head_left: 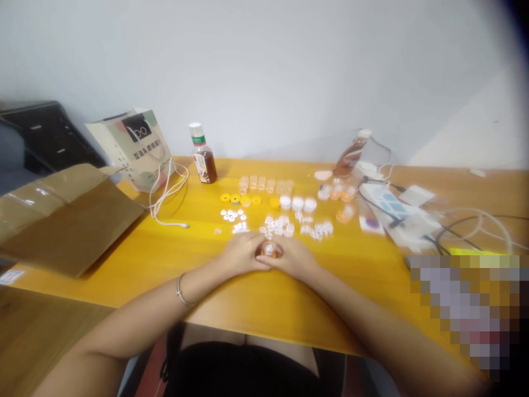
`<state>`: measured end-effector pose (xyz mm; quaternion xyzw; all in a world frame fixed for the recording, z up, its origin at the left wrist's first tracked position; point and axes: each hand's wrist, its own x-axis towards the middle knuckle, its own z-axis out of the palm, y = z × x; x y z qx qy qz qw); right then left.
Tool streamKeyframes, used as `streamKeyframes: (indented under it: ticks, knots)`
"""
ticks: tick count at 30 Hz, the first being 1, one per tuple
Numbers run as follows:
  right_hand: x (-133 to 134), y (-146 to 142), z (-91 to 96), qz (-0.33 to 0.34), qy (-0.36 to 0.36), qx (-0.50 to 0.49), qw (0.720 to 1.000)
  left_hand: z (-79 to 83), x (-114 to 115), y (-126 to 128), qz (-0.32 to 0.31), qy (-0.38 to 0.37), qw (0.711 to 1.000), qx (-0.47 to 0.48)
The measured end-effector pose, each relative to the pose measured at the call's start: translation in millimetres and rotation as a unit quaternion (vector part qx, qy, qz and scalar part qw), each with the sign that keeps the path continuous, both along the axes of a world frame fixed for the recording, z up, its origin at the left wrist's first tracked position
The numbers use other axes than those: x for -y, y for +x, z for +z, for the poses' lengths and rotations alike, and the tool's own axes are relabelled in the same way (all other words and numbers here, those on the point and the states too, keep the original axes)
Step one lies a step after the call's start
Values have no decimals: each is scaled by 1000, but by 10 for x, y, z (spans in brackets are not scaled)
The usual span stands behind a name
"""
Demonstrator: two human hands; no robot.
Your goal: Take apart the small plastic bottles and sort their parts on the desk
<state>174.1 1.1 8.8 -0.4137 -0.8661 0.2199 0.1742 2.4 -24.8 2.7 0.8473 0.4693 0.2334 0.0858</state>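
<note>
My left hand (pixel 244 253) and my right hand (pixel 296 257) meet at the middle of the table, fingers curled around a small round container (pixel 269 250). It looks clear and orange, with a white piece showing inside or on top; blur hides the details. Just beyond my fingers lie loose white plastic pieces (pixel 278 225), with more white pieces (pixel 317 229) to the right. Small white discs (pixel 232 214) are scattered at the left. Behind them runs a row of yellow rings (pixel 246 200) and white round caps (pixel 297 203). Clear little cups (pixel 270 186) stand farther back.
Finished-looking orange-and-clear containers (pixel 342 192) cluster at the right. Two drink bottles, one upright (pixel 205 162) and one tilted (pixel 350 156), stand at the back. A paper bag (pixel 142 146), cardboard box (pixel 78 220) and white cable (pixel 165 193) are left; power strips (pixel 388 207) are right.
</note>
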Motion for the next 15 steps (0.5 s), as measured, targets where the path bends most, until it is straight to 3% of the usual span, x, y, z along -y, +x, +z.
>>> streamKeyframes:
  ticks: [10, 15]
  knots:
    - [32, -32, 14, 21, 0, 18, 1000, 14, 59, 72, 7, -34, 999, 11]
    - [39, -21, 67, 55, 15, 13, 998, 43, 62, 48, -21, -66, 997, 41]
